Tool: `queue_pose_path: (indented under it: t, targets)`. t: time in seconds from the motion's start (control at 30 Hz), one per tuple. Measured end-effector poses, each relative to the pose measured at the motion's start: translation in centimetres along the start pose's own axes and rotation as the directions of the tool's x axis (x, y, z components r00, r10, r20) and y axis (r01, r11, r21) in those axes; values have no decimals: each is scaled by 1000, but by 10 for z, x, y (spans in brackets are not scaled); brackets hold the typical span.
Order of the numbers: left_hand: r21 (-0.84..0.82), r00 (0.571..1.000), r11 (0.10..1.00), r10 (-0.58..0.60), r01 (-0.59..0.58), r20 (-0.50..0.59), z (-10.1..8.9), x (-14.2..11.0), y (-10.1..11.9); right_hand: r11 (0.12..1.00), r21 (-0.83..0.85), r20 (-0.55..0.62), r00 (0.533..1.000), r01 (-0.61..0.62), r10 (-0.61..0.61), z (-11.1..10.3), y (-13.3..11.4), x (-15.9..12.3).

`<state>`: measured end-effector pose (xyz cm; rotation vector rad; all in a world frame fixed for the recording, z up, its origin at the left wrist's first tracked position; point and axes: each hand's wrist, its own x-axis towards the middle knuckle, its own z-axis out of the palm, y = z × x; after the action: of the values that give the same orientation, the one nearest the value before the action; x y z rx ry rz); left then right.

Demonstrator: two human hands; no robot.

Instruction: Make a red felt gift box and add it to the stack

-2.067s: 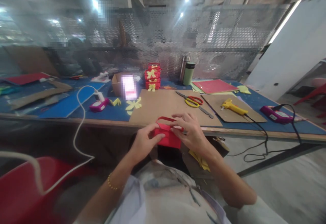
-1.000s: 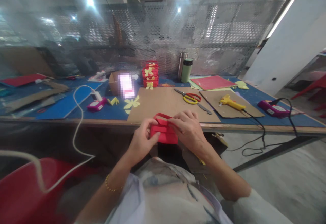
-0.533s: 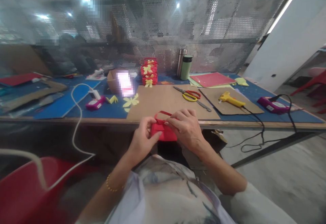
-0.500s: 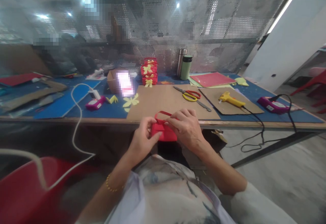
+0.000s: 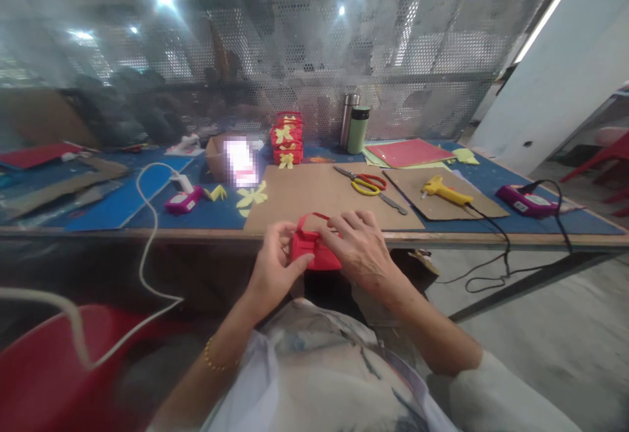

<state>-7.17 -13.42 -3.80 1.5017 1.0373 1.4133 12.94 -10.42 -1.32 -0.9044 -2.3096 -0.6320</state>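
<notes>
A small red handbag (image 5: pixel 314 258), seemingly of paper or felt, is held just in front of the table edge, its thin handle loop standing up. My left hand (image 5: pixel 278 258) grips its left side, thumb on the front and fingers behind. My right hand (image 5: pixel 361 245) is closed on the right side near the handle's base; its fingers cover that end. Past the bag lies a brown cardboard sheet (image 5: pixel 295 189). On it rest scissors (image 5: pixel 363 181) with red and yellow handles and a grey blade-like tool (image 5: pixel 393 204).
At the back stand stacked red bags with yellow bows (image 5: pixel 287 140) and a green bottle (image 5: pixel 358 130). A yellow glue gun (image 5: pixel 447 191) lies at right on cardboard. Yellow cut-outs (image 5: pixel 252 195), a purple power socket (image 5: pixel 184 200) and a bright, blurred screen (image 5: pixel 240 161) are at left.
The bag's handle loop stands slightly higher and more to the left. My right fingers have shifted a little around the bag's right side. Both hands keep hold of it.
</notes>
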Motion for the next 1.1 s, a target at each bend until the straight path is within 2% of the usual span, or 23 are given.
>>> queue_pose_path:
  t: [0.13, 0.3, 0.5, 0.67, 0.9, 1.1]
  targets:
    - [17, 1000, 1000, -11, 12, -14, 0, -2, -1, 1000, 3, -10, 1000, 9, -9, -1, -1, 0]
    - [34, 999, 999, -23, 24, -43, 0, -2, 3, 990, 138, 2, 1000, 5, -5, 2, -1, -1]
    - [0, 1000, 1000, 10, -10, -28, 3, -2, 5, 960, 280, -70, 997, -9, 30, 2, 0, -2]
    - [1, 996, 997, 81, -81, -30, 8, -3, 4, 957, 289, -82, 995, -32, 58, 2, 3, -1]
    - [33, 987, 997, 81, -77, -140, 11, -3, 7, 947, 321, -112, 992, -26, 65, -2, 0, 4]
    - [77, 980, 992, 109, -97, -165, 10, -4, 9, 940, 337, -103, 991, -45, 84, -3, 0, 8]
